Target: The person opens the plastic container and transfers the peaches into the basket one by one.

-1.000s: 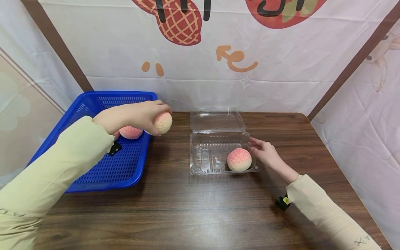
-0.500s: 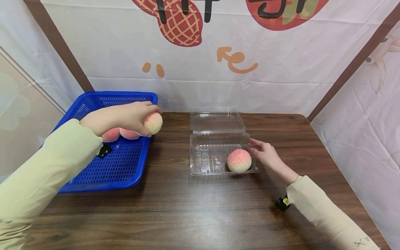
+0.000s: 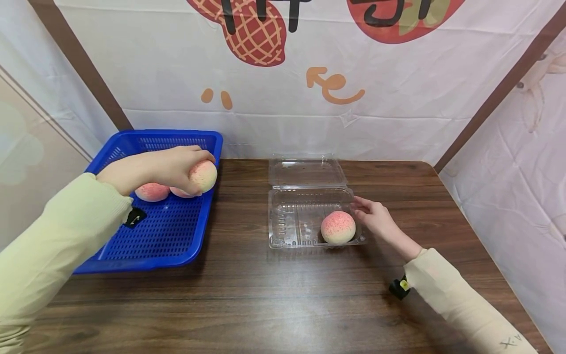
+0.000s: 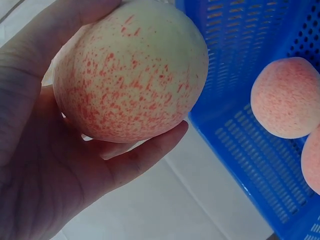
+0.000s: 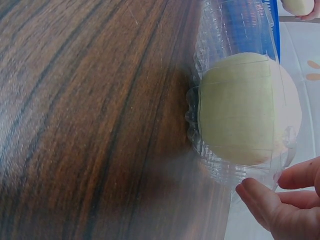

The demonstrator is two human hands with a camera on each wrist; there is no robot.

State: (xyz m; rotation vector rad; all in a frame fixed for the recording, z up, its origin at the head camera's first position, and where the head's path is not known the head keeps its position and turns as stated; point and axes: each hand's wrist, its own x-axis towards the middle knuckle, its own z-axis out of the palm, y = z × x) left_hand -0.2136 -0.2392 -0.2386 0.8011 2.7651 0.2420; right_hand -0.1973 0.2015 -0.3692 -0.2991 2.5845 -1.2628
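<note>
My left hand [image 3: 174, 164] grips a pink-and-cream peach [image 3: 205, 175] over the right part of the blue basket [image 3: 200, 241]. In the left wrist view, fingers and thumb curve round this peach [image 4: 132, 75]. Two more peaches lie below in the basket, the left one [image 3: 152, 192] showing more fully than the right one [image 3: 180, 192]. A clear plastic clamshell container [image 3: 287, 216] stands with its lid [image 3: 307, 172] folded back. Another peach [image 3: 338, 227] sits in its right half. Fingertips of my right hand [image 3: 376, 217] touch the container's right end, fairly straight and spread apart.
Everything stands on a dark wood-grain table [image 3: 274, 300]. A white printed cloth [image 3: 283, 123] hangs behind its back edge, and more cloth hangs at both sides. The basket's raised rim lies left of the container, with bare tabletop between them.
My left hand has moved left with its peach, from beside the basket's right rim to above the basket's inside. My right hand, the container and its peach have stayed in place.
</note>
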